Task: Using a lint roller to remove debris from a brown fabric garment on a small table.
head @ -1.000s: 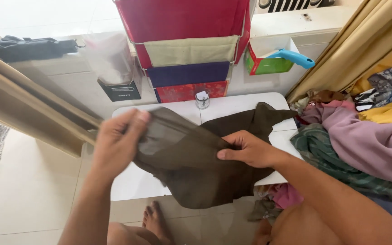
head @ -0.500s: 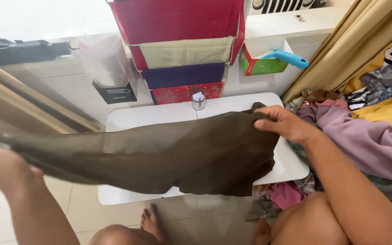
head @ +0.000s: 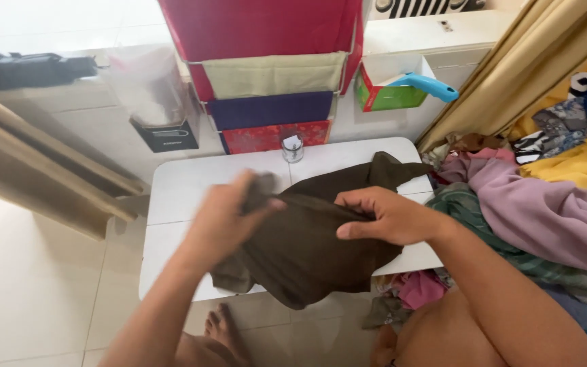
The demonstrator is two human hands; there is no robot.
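A dark olive-brown garment [head: 307, 251] lies bunched over a low white table [head: 185, 183], its lower edge hanging off the near side. My left hand [head: 229, 217] grips a fold of the cloth at its upper left. My right hand [head: 388, 216] pinches the cloth near its middle right, thumb underneath. Both hands are close together above the table, and one corner of the garment reaches toward the table's far right.
A small glass jar [head: 293, 147] stands at the table's far edge. Behind hang stacked fabric bins [head: 273, 75] in red, beige and purple. A heap of coloured clothes [head: 552, 204] fills the right. A green box with a blue handle [head: 402, 88] sits by tan curtains.
Half a second ago the garment was stretched wide between my hands, left hand far out left. Now my left hand has swung in toward my right, folding the cloth together.
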